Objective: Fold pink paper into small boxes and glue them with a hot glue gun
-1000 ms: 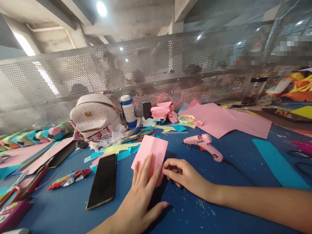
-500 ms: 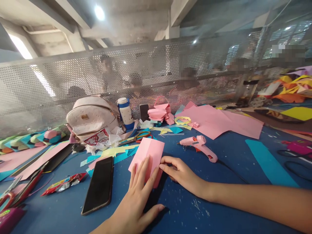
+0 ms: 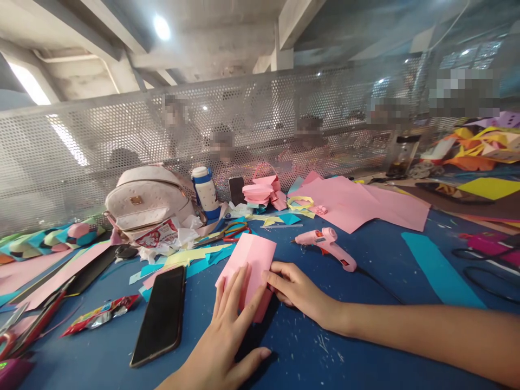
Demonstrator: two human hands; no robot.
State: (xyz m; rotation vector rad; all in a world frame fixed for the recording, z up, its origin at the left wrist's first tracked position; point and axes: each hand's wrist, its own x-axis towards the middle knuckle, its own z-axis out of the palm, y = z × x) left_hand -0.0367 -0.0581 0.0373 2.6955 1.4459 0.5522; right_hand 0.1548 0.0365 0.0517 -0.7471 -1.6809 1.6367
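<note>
A folded sheet of pink paper (image 3: 257,253) lies in front of me on the blue table. Across its lower left part my left hand (image 3: 229,319) rests flat, fingers stretched out and thumb spread away. My right hand (image 3: 294,284) pinches the paper's right edge between thumb and fingers; the other fingers curl underneath, partly hidden. Just beyond my right hand lies a pink hot glue gun (image 3: 325,244), its cord running off to the right. To the left of my left hand lies a black phone (image 3: 160,314).
Paper scraps (image 3: 199,257) and orange-handled scissors (image 3: 233,232) lie behind the phone. Farther back stand a pale backpack (image 3: 150,195) and a bottle (image 3: 206,192) before a perforated metal screen (image 3: 252,119). Large pink sheets (image 3: 365,200) and a blue strip (image 3: 441,268) lie right; a snack wrapper (image 3: 101,314) left.
My right hand's thumb has moved slightly over the paper's right edge. The view has shifted a little, and my left hand stays flat on the sheet.
</note>
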